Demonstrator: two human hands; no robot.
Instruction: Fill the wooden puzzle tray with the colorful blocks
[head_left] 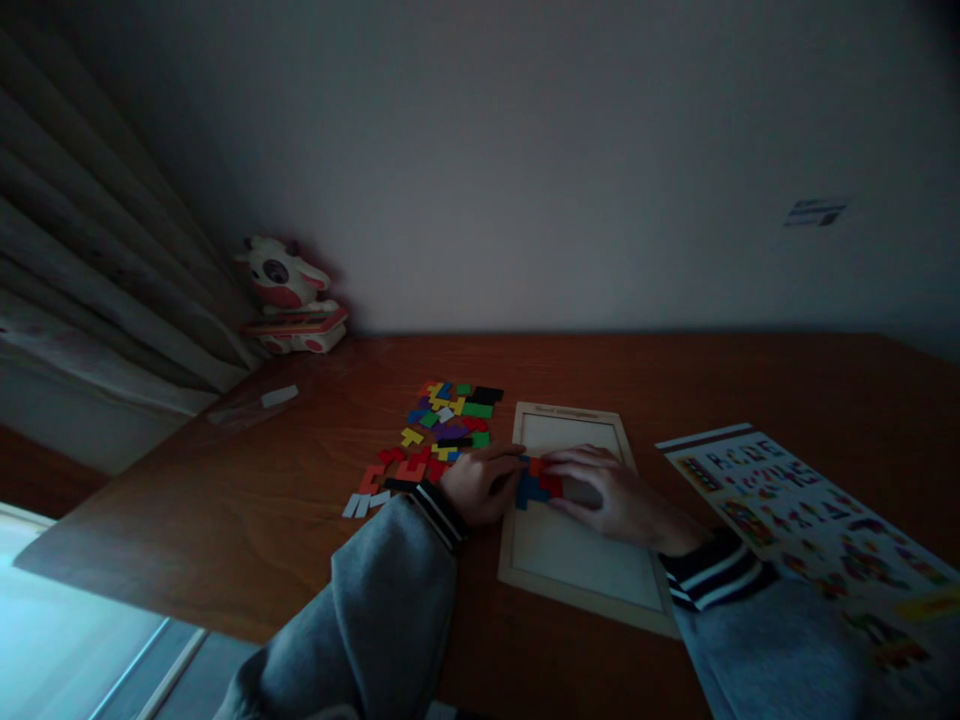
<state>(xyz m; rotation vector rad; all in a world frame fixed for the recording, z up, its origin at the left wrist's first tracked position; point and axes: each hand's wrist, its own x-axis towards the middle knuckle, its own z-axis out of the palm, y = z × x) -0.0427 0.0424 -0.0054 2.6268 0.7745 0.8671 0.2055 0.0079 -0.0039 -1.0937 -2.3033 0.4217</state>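
Because the blocks only lock flat against the frame's edge, I pinch the blue block (529,490) with my left hand (480,485) and press the red block (550,484) beside it with my right hand (609,495), both on the wooden puzzle tray (577,570), the loose pieces (439,430) heaped just left.

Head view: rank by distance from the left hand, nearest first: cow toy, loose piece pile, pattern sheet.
From the left hand:
1. Loose piece pile, just beyond the hand, to its left.
2. Pattern sheet, far right, past the tray.
3. Cow toy, back-left corner by the curtain.

On the table (225,520), loose pieces (439,430) lie left of the tray (574,590), a sheet (817,520) right.
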